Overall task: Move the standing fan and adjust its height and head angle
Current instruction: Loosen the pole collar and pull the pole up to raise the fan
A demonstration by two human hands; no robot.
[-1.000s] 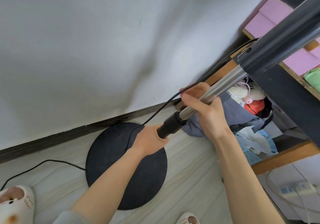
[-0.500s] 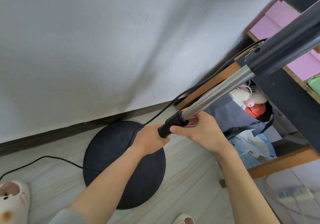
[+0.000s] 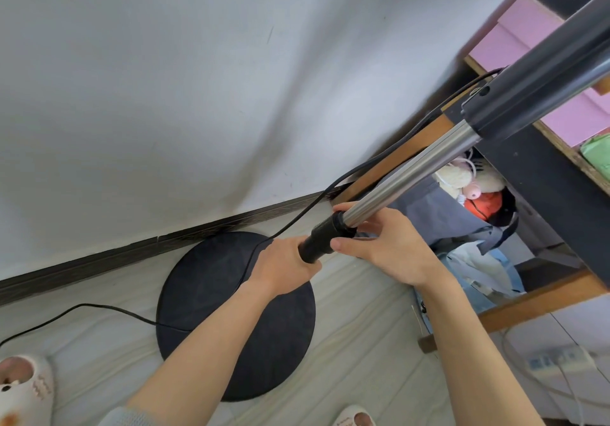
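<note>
I look down the standing fan's pole. Its round black base (image 3: 211, 280) lies on the pale floor by the wall. My left hand (image 3: 284, 265) is wrapped around the black lower tube just under the black height collar (image 3: 325, 236). My right hand (image 3: 386, 247) grips that collar with thumb and fingers. The bare silver inner pole (image 3: 416, 169) rises up right into the dark upper housing (image 3: 541, 72). The fan head is out of view. The black power cord (image 3: 369, 165) runs along the pole and across the base.
A white wall and dark skirting board (image 3: 138, 250) lie behind the base. A wooden-framed shelf (image 3: 541, 300) on the right holds bags, soft toys and pink boxes. A white power strip (image 3: 558, 361) lies at lower right. My slippers (image 3: 23, 389) show at the bottom edge.
My right hand has slid down the silver pole from a full grip onto the black collar. More silver pole shows between collar and housing. My left hand stays in place.
</note>
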